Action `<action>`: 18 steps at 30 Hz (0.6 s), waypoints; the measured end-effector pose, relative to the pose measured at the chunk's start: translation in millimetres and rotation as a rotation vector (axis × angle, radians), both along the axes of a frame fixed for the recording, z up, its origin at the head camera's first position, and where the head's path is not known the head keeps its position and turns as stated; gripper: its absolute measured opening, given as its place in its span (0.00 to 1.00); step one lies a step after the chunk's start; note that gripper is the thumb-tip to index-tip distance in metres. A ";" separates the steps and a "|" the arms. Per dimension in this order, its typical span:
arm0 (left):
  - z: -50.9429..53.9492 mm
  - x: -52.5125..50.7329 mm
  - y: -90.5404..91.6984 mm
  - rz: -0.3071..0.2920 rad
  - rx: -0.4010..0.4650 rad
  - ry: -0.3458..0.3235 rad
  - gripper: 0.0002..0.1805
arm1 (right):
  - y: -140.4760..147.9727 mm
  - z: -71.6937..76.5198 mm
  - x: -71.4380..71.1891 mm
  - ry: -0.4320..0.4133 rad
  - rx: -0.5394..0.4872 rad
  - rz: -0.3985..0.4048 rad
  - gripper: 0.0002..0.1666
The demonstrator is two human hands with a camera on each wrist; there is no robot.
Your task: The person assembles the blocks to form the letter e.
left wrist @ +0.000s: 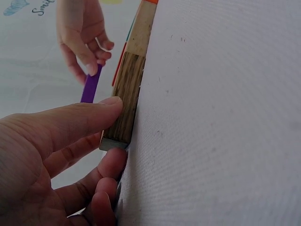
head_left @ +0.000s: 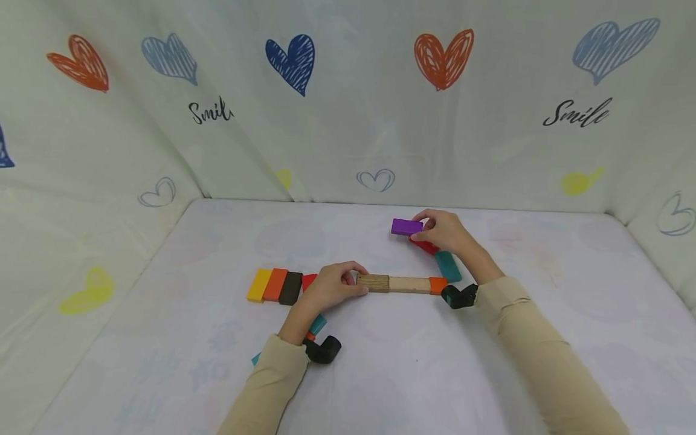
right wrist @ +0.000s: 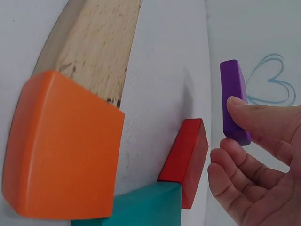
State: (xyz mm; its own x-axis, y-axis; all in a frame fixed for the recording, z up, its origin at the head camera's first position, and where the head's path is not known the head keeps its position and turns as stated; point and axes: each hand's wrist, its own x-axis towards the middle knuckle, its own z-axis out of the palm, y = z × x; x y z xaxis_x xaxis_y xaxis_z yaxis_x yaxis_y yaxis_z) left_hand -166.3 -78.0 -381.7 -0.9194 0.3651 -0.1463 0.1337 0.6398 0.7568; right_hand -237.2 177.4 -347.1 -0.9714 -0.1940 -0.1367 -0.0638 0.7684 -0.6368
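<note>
My right hand (head_left: 444,231) pinches a purple block (head_left: 406,227) between thumb and fingers. In the right wrist view the purple block (right wrist: 231,96) is off the table, next to a red block (right wrist: 184,162). A teal block (head_left: 448,266) joins that red one to an orange block (head_left: 438,286). From the orange one a pale wooden block (head_left: 409,285) and a brown, striped wooden block (head_left: 373,283) run left in a row. My left hand (head_left: 333,285) grips the brown block's left end, thumb on its side in the left wrist view.
Left of my left hand lie yellow (head_left: 259,285), orange (head_left: 275,284) and dark (head_left: 290,288) blocks side by side, then a partly hidden red one (head_left: 309,280). Teal pieces (head_left: 318,324) show around my left forearm. A printed white curtain (head_left: 348,121) stands behind the white table (head_left: 402,374).
</note>
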 end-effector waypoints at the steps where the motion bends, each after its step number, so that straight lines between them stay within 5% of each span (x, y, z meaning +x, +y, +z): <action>1: -0.3 -0.1 0.0 0.000 -0.001 0.001 0.15 | -1.2 -0.9 -1.4 -0.002 0.004 0.000 0.25; 18: -0.6 -1.0 0.2 -0.005 -0.005 -0.002 0.15 | -20.3 -11.2 -16.0 0.001 0.096 0.031 0.25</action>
State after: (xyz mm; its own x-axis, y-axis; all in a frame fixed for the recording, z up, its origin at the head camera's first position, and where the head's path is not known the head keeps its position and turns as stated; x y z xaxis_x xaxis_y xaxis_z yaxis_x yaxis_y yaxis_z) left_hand -167.3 -77.8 -382.4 -0.9174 0.3687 -0.1498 0.1351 0.6427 0.7541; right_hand -253.2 157.1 -358.3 -0.9653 -0.2097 -0.1554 -0.0887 0.8235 -0.5604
